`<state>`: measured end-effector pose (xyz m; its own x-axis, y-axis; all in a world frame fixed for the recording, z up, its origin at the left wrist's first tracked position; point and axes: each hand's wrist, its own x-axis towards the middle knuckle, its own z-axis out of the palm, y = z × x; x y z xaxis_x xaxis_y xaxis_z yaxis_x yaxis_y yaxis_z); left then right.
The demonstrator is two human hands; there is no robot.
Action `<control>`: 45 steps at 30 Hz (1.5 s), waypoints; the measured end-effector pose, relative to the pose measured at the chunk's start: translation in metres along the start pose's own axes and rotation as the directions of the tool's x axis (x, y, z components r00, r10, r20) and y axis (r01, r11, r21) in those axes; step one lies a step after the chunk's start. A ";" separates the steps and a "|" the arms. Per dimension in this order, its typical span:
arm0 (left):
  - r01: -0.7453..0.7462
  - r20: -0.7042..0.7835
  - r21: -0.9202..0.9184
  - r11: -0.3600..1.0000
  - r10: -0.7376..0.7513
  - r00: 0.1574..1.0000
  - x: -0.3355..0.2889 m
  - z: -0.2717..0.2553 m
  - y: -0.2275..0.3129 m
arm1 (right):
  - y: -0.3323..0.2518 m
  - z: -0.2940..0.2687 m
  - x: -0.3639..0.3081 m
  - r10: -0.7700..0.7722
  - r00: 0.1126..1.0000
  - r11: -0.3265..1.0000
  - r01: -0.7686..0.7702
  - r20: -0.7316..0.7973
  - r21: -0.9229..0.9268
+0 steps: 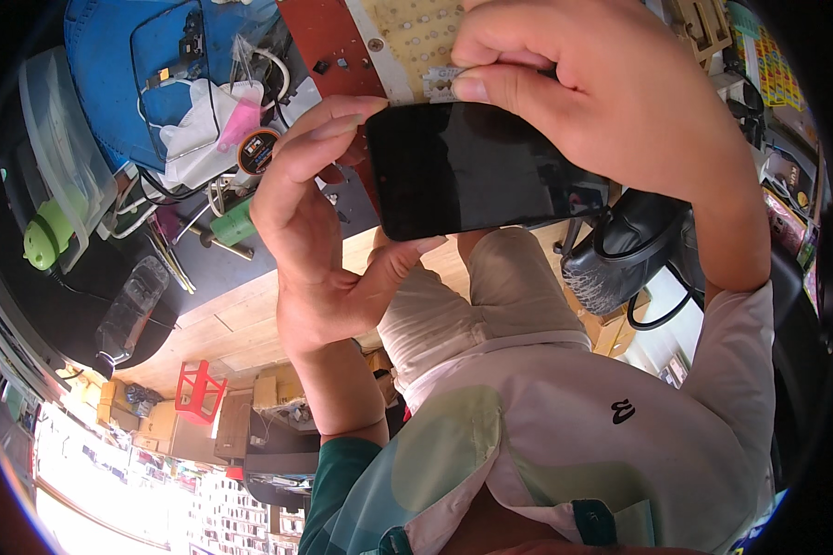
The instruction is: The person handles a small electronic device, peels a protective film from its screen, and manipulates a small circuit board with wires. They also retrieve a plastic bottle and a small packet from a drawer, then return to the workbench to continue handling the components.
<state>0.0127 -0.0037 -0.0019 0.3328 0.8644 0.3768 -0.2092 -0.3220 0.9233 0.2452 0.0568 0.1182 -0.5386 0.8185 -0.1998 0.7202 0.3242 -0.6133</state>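
My left hand [310, 217] grips a black smartphone [477, 176] by its left end, fingers on the far corner and thumb on the near one. The phone's dark glossy face is turned up toward me, held above my lap. Along its far long edge my right hand [592, 92] is closed in a pinch on a thin metal razor blade [439, 81]. The blade lies close to that edge; whether it enters the seam cannot be made out. Part of the phone's right side is hidden behind my right hand. A pale, dotted work pad [407, 42] shows beyond the blade.
A red strip [322, 28] with small dark bits borders the pad. At left are a blue tray [97, 74] with cables, a round black-and-orange tin [257, 151], a green cylinder [234, 225] and a clear bottle [134, 310]. A black chair [629, 240] stands right; a red stool [199, 393] lower left.
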 end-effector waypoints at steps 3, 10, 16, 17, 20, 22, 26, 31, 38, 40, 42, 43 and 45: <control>-0.008 -0.003 0.001 1.000 0.008 1.000 0.000 0.000 -0.002 | -0.001 0.004 -0.005 -0.015 1.000 0.992 0.011 -0.028 -0.122; 0.002 0.045 0.093 0.996 -0.006 0.999 -0.005 -0.008 -0.004 | 0.012 0.021 -0.017 -0.361 0.920 0.879 0.282 -0.152 -0.383; 0.008 0.013 0.125 0.992 -0.010 1.000 -0.005 0.000 -0.001 | 0.020 0.045 -0.016 -0.535 0.751 0.798 0.301 -0.387 -0.522; 0.015 0.020 0.154 0.988 -0.018 1.000 -0.005 0.000 0.000 | 0.018 0.046 -0.017 -0.529 0.752 0.798 0.284 -0.394 -0.531; 0.009 0.044 0.250 0.968 -0.021 0.999 -0.003 -0.002 0.003 | 0.011 0.049 -0.019 -0.500 0.765 0.805 0.238 -0.407 -0.543; 0.001 0.039 0.264 0.965 -0.012 0.999 -0.005 -0.003 0.002 | 0.005 0.046 -0.023 -0.462 0.809 0.809 0.215 -0.364 -0.547; -0.014 0.025 0.268 0.963 0.008 1.000 -0.005 -0.002 0.001 | -0.008 0.043 -0.028 -0.395 0.868 0.807 0.172 -0.301 -0.565; -0.030 0.025 0.257 0.966 0.025 0.999 -0.004 -0.001 0.000 | -0.012 0.042 -0.027 -0.393 0.864 0.798 0.151 -0.315 -0.583; -0.038 0.022 0.229 0.973 0.033 0.999 -0.003 -0.001 0.001 | 0.006 0.025 -0.029 -0.364 0.912 0.843 0.237 -0.189 -0.483; -0.029 0.030 0.243 0.970 0.023 0.999 -0.001 -0.001 0.005 | 0.017 0.028 -0.026 -0.333 0.921 0.890 0.237 -0.201 -0.390; -0.025 0.070 0.278 0.960 0.006 0.998 0.000 -0.003 0.006 | 0.018 0.028 -0.024 -0.306 0.924 0.927 0.234 -0.229 -0.294; -0.029 0.105 0.300 0.953 -0.003 0.994 0.000 -0.005 0.005 | 0.015 0.025 -0.023 -0.299 0.922 0.937 0.235 -0.244 -0.258; -0.035 0.143 0.319 0.947 -0.012 0.990 0.001 -0.007 0.005 | 0.015 0.024 -0.022 -0.258 0.933 0.959 0.215 -0.252 -0.186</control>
<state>0.0051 -0.0020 0.0026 0.4635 0.8040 0.3725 0.0839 -0.4584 0.8848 0.2575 0.0319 0.0957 -0.5781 0.7993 0.1642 0.6563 0.5751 -0.4885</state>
